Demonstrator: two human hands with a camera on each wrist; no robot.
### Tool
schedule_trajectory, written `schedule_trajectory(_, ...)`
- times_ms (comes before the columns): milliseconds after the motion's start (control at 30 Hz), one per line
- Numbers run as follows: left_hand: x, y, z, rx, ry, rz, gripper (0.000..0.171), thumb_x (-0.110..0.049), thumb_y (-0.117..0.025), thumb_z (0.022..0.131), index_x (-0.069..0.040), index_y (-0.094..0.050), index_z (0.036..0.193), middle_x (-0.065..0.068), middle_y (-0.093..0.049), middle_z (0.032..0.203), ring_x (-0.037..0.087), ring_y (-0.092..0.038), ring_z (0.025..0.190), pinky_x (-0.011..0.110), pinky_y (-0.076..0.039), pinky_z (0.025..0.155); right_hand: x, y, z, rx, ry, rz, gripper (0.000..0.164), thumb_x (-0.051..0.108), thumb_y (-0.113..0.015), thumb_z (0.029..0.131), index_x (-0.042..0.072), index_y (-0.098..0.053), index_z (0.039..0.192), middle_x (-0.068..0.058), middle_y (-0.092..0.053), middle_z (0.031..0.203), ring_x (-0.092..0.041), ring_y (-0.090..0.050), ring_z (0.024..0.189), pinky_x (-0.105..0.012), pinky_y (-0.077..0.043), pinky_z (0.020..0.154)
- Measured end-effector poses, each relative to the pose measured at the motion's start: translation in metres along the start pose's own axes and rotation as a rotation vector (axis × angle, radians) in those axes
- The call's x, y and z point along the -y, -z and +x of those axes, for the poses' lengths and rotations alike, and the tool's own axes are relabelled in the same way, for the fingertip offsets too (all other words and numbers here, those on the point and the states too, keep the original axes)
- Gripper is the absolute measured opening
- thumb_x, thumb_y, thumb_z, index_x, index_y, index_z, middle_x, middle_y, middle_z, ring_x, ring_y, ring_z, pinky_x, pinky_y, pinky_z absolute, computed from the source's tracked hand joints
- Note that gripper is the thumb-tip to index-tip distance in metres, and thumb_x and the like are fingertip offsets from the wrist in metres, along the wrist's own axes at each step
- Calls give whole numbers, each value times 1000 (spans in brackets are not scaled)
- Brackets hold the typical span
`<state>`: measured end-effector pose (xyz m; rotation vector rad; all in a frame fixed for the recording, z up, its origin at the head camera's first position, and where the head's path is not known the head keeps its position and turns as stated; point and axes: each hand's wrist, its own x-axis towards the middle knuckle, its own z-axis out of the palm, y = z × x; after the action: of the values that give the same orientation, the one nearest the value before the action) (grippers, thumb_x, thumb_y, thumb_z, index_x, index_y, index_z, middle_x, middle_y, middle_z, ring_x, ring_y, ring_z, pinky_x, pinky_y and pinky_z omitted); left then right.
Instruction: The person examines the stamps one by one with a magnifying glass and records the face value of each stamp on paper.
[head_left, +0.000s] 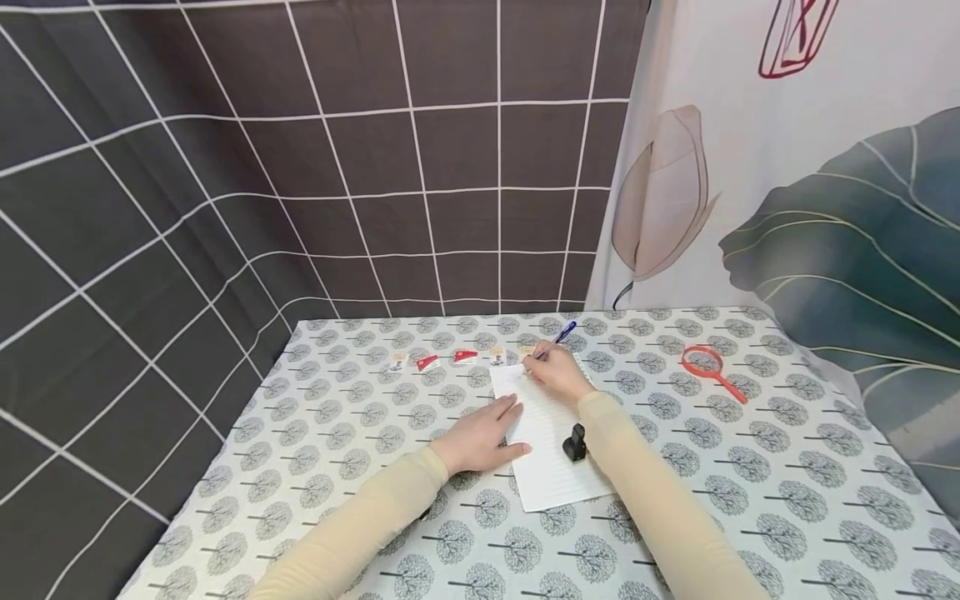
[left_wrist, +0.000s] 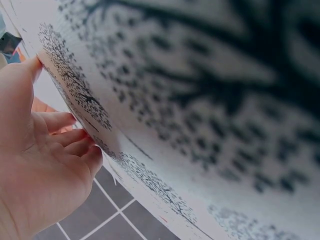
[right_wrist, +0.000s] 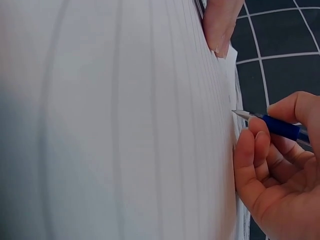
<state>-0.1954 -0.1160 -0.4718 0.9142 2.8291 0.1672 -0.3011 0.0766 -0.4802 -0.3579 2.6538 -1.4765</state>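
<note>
A sheet of lined white paper (head_left: 551, 471) lies on the patterned tablecloth, slightly tilted. In my right hand (head_left: 561, 375) I pinch a blue pen (head_left: 566, 332) between thumb and fingers. The right wrist view shows the pen's silver tip right at the lined paper (right_wrist: 125, 120), near the top of the sheet. The lower fingers of that hand curl beneath the pen (right_wrist: 282, 127). My left hand (head_left: 483, 437) rests at the paper's left edge, fingers extended and thumb apart. In the left wrist view the left hand (left_wrist: 50, 160) appears palm side on, holding nothing.
Several small cards, among them a red and white card (head_left: 465, 357), lie in a row behind the paper. To the right is a red magnifying glass (head_left: 705, 362). A black wrist camera (head_left: 574, 443) sits at my right wrist. A dark checked curtain (head_left: 450, 225) hangs behind the table.
</note>
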Motion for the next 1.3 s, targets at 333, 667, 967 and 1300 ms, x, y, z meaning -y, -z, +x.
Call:
schedule_trajectory(333,0,-2,1,-4,0,-2,78,-58,-44,102,-4,-32,157,15,-25,164,28,-30,149,39,-29,121,1,0,-2,8,-8,3,17,23,-63,95,9,-58,87,-2,-60,73,-15,-53,64,-26,-47,60)
schedule_trajectory(667,0,0,1,3,-8,0,77,-57,-44,103,-4,-32,157,16,-26,164,28,-31,149,37,-28,121,1,0,1,11,-30,-1,17,23,-63,95,10,-57,87,-1,-59,70,-15,-53,62,-25,-48,58)
schedule_trajectory(967,-2,4,0,10,-4,-4,76,-56,-44,103,-4,-32,157,16,-25,164,28,-30,149,38,-28,121,2,2,1,25,-42,-3,18,24,-63,96,9,-55,88,-2,-59,73,-16,-53,64,-26,-49,60)
schedule_trajectory(1300,0,1,1,9,-1,4,77,-57,-44,103,-4,-32,157,15,-25,164,28,-30,149,37,-28,121,1,1,2,29,-21,-8,18,24,-63,95,9,-56,88,-3,-60,71,-15,-52,63,-26,-47,59)
